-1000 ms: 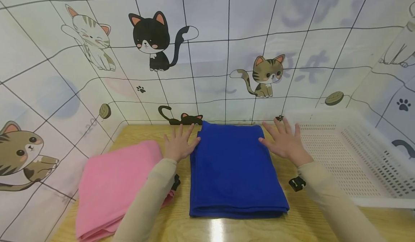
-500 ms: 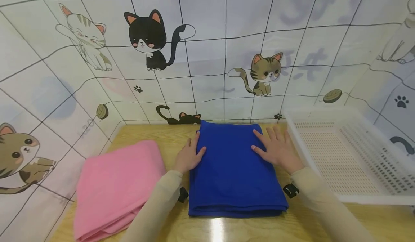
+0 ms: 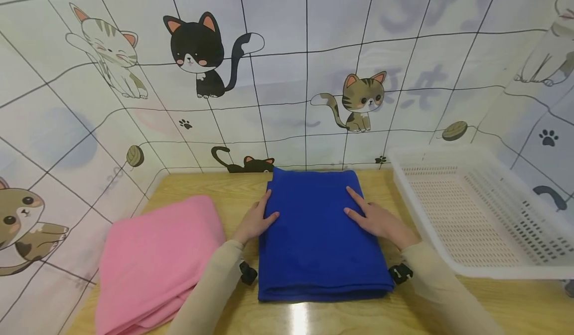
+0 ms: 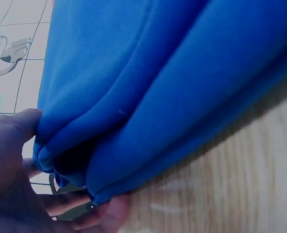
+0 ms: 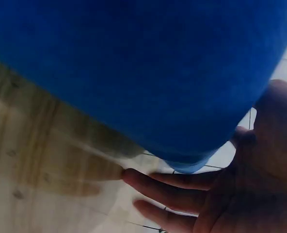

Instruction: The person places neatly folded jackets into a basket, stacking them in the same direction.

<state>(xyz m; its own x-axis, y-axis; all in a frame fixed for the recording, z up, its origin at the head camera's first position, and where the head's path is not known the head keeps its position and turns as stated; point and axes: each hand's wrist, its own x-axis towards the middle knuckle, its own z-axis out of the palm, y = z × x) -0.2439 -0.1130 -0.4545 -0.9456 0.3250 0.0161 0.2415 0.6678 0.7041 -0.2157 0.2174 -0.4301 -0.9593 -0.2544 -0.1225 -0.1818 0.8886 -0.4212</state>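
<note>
A blue folded cloth (image 3: 320,235) lies on the wooden table, its layered edge facing me. At its left side is my left hand (image 3: 253,222), the thumb on the upper face and the fingers along the edge. In the left wrist view this hand (image 4: 12,165) has its thumb touching the layered folds, with fingers reaching past them near the tabletop. My right hand (image 3: 378,220) is at the opposite side, thumb and index finger over the cloth's border. The right wrist view shows that hand's fingers (image 5: 167,191) fairly straight, beside the rounded fold.
A pink folded cloth (image 3: 161,260) rests on the table at the left. On the right stands a white perforated plastic basket (image 3: 441,248). Behind the table rises a wall (image 3: 287,76) covered with cat drawings and a grid. Black wrist cameras sit under both sleeves.
Both hands have come down and inward from a spread, raised pose to the two sides of the blue cloth. The head view has shifted slightly; the cloths stay in place.
</note>
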